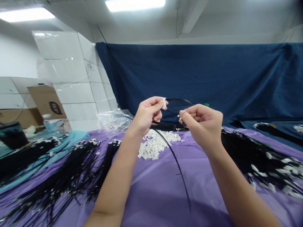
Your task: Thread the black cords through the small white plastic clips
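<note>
My left hand (147, 114) is closed in a pinch around a small white plastic connector (164, 103), held above the table. Thin black wires (174, 155) pass through that hand, and their loose ends hang down in a curve toward the tablecloth. From the connector, more wire arches over to my right hand (205, 122), whose thumb and forefinger are pressed together on a thin black wire. The fingers partly hide the wire tip there. Beneath and between my hands lies a heap of loose white connectors (157, 143).
A purple tablecloth (153, 195) covers the table. Bundles of black wires with white connectors lie at left (73, 167) and right (255, 154). Clear plastic bags (115, 121), a dark cup (13, 135), stacked white boxes (68, 72) and a blue curtain (189, 72) stand behind.
</note>
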`<state>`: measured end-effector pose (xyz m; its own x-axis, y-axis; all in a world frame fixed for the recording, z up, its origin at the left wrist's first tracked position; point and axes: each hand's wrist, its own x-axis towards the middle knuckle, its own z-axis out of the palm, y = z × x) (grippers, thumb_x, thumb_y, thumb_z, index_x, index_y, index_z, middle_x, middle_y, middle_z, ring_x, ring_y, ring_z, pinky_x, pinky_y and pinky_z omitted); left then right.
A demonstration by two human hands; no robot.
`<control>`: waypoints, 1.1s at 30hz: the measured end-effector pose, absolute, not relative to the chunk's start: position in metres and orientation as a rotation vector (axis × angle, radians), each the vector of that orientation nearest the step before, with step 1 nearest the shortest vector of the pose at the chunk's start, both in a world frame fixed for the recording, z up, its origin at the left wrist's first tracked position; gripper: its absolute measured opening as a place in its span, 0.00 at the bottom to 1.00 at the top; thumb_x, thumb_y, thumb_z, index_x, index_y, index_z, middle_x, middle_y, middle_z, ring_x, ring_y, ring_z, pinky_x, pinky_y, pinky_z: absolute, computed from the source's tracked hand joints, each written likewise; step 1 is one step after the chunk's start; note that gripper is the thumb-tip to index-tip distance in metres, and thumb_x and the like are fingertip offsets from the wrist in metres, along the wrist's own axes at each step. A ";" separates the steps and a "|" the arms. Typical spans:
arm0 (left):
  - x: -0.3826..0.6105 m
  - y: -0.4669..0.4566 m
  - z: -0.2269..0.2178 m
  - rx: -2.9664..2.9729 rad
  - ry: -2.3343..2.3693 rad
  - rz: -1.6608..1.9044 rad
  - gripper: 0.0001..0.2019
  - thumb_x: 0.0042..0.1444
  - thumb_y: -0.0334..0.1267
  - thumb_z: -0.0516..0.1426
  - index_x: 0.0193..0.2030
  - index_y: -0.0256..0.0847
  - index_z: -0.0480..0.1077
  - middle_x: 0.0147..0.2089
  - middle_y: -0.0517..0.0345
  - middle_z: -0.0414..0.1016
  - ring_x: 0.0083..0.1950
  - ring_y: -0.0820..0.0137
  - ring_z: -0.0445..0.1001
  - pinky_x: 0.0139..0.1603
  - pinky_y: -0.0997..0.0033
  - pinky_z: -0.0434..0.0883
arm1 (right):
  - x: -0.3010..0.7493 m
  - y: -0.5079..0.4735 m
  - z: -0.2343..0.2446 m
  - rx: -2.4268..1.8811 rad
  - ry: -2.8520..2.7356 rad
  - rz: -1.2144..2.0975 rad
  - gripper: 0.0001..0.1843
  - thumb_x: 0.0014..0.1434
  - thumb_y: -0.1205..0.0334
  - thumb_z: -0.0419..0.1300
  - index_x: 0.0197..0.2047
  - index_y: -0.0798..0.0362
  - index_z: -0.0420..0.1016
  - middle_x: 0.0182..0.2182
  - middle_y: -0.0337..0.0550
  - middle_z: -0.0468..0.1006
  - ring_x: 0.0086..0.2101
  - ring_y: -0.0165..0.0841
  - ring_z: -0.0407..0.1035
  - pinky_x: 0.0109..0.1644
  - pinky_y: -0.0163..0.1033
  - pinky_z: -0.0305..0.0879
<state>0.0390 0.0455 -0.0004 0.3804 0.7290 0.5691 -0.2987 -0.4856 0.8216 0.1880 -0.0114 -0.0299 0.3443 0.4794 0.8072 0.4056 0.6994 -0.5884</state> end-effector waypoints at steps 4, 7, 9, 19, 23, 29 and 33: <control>0.039 0.046 -0.001 1.651 0.404 1.305 0.09 0.54 0.40 0.60 0.30 0.36 0.69 0.30 0.60 0.67 0.17 0.86 0.54 0.15 0.80 0.43 | 0.188 -0.012 -0.031 -0.862 -1.269 0.048 0.05 0.50 0.67 0.62 0.23 0.57 0.75 0.17 0.37 0.69 0.18 0.22 0.58 0.21 0.30 0.53; 0.039 0.047 -0.002 1.655 0.392 1.324 0.08 0.54 0.40 0.60 0.32 0.37 0.70 0.33 0.60 0.68 0.18 0.86 0.56 0.14 0.80 0.45 | 0.188 -0.013 -0.031 -0.881 -1.280 0.036 0.06 0.50 0.67 0.62 0.23 0.57 0.75 0.17 0.36 0.68 0.18 0.22 0.57 0.21 0.30 0.52; 0.039 0.049 -0.003 1.658 0.377 1.331 0.07 0.54 0.39 0.60 0.33 0.38 0.70 0.34 0.60 0.69 0.18 0.86 0.56 0.15 0.81 0.47 | 0.189 -0.014 -0.030 -0.900 -1.292 0.032 0.06 0.51 0.67 0.61 0.23 0.57 0.76 0.16 0.36 0.67 0.18 0.22 0.56 0.20 0.30 0.51; 0.041 0.048 -0.004 1.700 0.365 1.358 0.06 0.54 0.38 0.60 0.34 0.39 0.70 0.35 0.61 0.69 0.18 0.86 0.56 0.16 0.82 0.52 | 0.193 -0.017 -0.027 -0.961 -1.392 0.125 0.09 0.53 0.64 0.62 0.24 0.57 0.76 0.16 0.36 0.67 0.17 0.22 0.54 0.19 0.29 0.48; 0.040 0.048 -0.004 1.698 0.385 1.357 0.06 0.55 0.38 0.59 0.34 0.38 0.70 0.35 0.60 0.69 0.18 0.86 0.56 0.16 0.81 0.53 | 0.193 -0.014 -0.031 -0.970 -1.467 -0.040 0.08 0.57 0.63 0.58 0.28 0.56 0.75 0.17 0.35 0.66 0.17 0.22 0.54 0.21 0.30 0.50; 0.043 0.044 -0.004 1.678 0.372 1.229 0.08 0.54 0.40 0.61 0.34 0.37 0.71 0.30 0.61 0.66 0.18 0.86 0.56 0.16 0.81 0.50 | 0.189 -0.007 -0.036 -0.826 -1.524 -0.550 0.05 0.59 0.66 0.59 0.35 0.54 0.77 0.22 0.35 0.69 0.20 0.22 0.56 0.27 0.31 0.55; 0.046 0.041 -0.006 1.653 0.347 1.185 0.07 0.53 0.38 0.61 0.33 0.36 0.71 0.27 0.62 0.63 0.19 0.85 0.56 0.18 0.81 0.51 | 0.187 -0.006 -0.037 -0.829 -1.509 -0.642 0.07 0.60 0.67 0.58 0.32 0.54 0.76 0.22 0.36 0.69 0.22 0.23 0.59 0.28 0.31 0.55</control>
<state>0.0465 0.0412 -0.0056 0.4723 0.7044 0.5298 -0.3077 -0.4315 0.8480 0.1873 -0.0055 -0.0373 -0.0061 0.1311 0.9914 0.8050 0.5888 -0.0729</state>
